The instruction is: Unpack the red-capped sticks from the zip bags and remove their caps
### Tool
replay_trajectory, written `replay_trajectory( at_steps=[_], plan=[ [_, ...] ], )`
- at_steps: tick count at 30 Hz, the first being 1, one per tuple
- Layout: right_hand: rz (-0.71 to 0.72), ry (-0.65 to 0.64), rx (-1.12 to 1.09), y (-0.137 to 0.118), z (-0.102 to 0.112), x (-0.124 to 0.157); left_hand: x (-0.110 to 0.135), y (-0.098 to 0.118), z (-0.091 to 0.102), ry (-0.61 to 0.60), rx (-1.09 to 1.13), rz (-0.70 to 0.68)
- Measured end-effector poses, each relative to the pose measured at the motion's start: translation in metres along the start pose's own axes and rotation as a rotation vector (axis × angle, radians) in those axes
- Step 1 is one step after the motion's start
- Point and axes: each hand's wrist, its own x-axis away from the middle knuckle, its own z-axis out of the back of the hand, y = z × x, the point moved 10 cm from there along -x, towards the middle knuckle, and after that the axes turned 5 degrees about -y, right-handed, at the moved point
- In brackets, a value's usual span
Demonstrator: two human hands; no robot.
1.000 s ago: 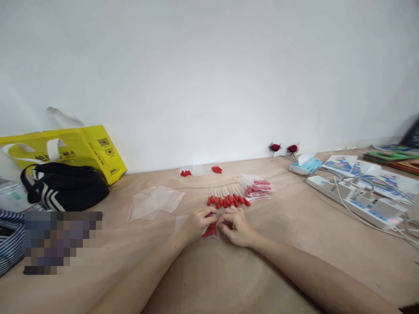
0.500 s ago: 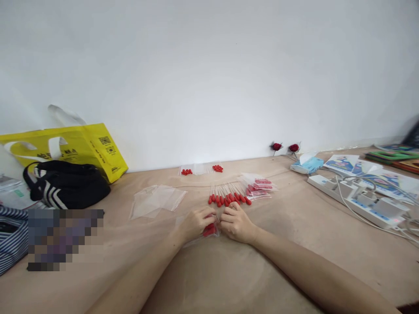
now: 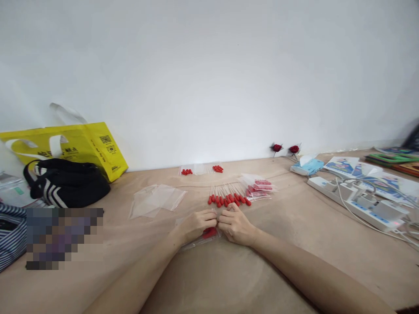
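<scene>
My left hand [image 3: 195,225] and my right hand [image 3: 235,224] meet at the middle of the beige table [image 3: 294,244], fingers curled and pinched on a small clear bag [image 3: 206,235] with red pieces inside. Just beyond my fingers lies a row of red-tipped clear droppers [image 3: 228,197]. Filled bags of red-tipped droppers [image 3: 260,187] are stacked to the right of that row. A pile of empty clear bags [image 3: 157,199] lies to the left.
Two little heaps of red caps [image 3: 186,172] lie by the white wall. A yellow tote [image 3: 75,146] and a black striped bag [image 3: 67,184] stand at the left. At the right are a white power strip [image 3: 356,201] with cables, a tissue pack [image 3: 306,165] and printed booklets [image 3: 376,174].
Both hands stay pinched on the small bag. The bag has slid slightly nearer to me and lies flatter under my fingers; the view has shifted a little.
</scene>
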Motion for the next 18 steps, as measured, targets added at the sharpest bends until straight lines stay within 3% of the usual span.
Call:
replay_trajectory(
  at_steps=[6,9,11,13,18],
  plan=[
    [-0.106,-0.052,-0.060,0.014,-0.006,0.005,0.004,-0.009,0.008,0.035,0.064,0.002],
    [-0.172,-0.069,-0.088,0.021,-0.007,0.009,0.010,-0.015,0.020,0.070,0.117,0.186],
    [-0.206,-0.092,-0.131,0.025,-0.008,0.012,0.025,-0.020,0.024,0.077,0.157,0.392],
    [-0.234,-0.114,-0.218,0.028,-0.008,0.015,0.043,-0.017,0.021,0.032,0.170,0.513],
    [-0.363,-0.141,-0.573,0.038,-0.012,0.019,0.065,-0.007,0.006,-0.048,0.172,0.535]
  ],
)
